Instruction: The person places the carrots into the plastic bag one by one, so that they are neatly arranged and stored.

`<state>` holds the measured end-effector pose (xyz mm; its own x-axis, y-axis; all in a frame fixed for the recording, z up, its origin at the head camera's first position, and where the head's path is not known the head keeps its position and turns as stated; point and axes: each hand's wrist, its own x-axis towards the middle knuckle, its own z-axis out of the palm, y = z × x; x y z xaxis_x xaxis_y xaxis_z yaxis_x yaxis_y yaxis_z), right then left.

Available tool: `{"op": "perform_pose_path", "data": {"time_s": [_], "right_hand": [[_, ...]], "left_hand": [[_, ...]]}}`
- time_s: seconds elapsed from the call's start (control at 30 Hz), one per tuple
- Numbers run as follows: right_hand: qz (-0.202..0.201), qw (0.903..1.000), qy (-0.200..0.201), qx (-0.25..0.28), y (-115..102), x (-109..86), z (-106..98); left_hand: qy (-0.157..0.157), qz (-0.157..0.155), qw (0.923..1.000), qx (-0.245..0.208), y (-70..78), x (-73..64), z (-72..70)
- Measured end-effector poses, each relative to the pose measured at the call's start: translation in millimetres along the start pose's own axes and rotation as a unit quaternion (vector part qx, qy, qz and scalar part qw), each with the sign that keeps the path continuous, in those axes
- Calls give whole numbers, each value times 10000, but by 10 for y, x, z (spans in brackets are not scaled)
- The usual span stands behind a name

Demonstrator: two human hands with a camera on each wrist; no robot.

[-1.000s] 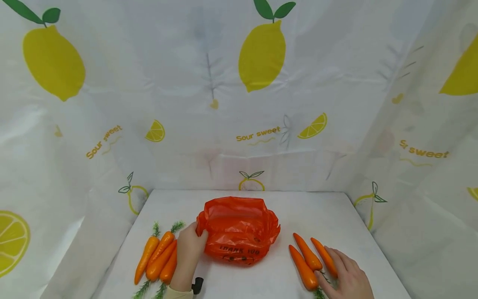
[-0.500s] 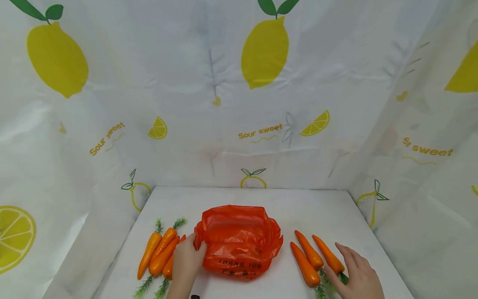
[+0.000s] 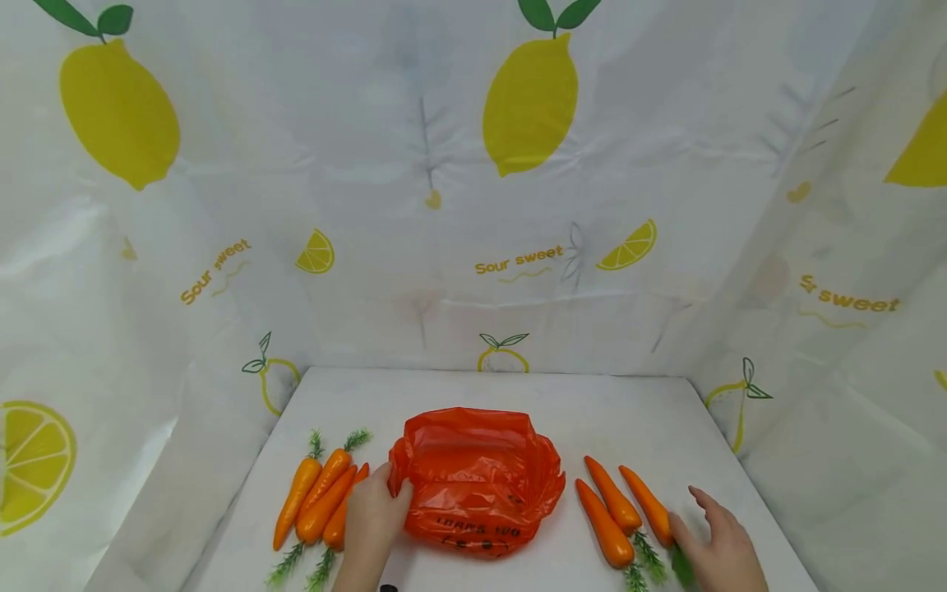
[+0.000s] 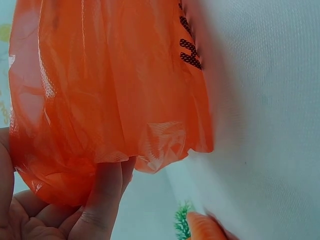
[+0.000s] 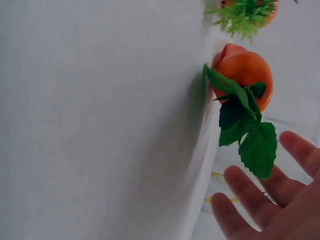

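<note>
Lemon-printed sheeting [image 3: 399, 275] stood behind and to both sides of a white tabletop [image 3: 592, 411], with a red plastic bag [image 3: 477, 493] on it just right of the left grip [image 3: 371, 510]. That grip was clamped on the bag's left edge, pinching it between thumb and fingers; whether anything lay inside, I could not tell. Left of this grip, one partly hidden by it, lay four carrots [image 3: 325, 508] with feathery green tops [image 3: 358, 438]. Past the bag's other side were two carrots [image 3: 605, 526] and, nearest the right grip [image 3: 721, 549], a leafy carrot [image 3: 645, 501] with broad green leaves [image 5: 257, 150] at its near end. The right grip hung beside those leaves, its fingers apart and holding nothing; whether its thumb touched the carrot could not be made out. I judged the step in hand to be a reach for this carrot while the other grip steadied the bag. To my mind, the next move called for the right fingers to come in around the carrot's near end without shoving the neighbouring pair.
</note>
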<state>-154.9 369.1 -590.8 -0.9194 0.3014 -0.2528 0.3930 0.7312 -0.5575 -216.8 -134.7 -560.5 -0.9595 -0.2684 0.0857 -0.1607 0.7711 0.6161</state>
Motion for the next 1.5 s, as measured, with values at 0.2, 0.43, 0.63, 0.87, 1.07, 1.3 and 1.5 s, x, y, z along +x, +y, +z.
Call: {"op": "perform_pose_path", "data": {"time_s": [0.2,0.43,0.63,0.87,1.07,1.3,1.5], "right_hand": [[-323,9990,-214,-221,108,107,113],[-496,9972,-65,-559,90,129,205],[-583,9972,-106,-463,55,98,236],[-700,9957,-31,-611,-94,95,216],[-1109,9904,290,-766,-339,116,199],[-1526,9835,411,-875,-466,231,164],[-1447,9837,286,-1031,-504,327,116]], "left_hand": [[23,52,10000,-65,4,-11,10],[-33,15,10000,-63,-8,-25,4],[-59,-20,10000,-74,-15,-37,25],[-39,-5,9999,-101,10,-24,11],[53,49,9999,-70,23,1,11],[72,116,9999,-56,31,3,25],[-38,143,9999,-34,38,16,43]]}}
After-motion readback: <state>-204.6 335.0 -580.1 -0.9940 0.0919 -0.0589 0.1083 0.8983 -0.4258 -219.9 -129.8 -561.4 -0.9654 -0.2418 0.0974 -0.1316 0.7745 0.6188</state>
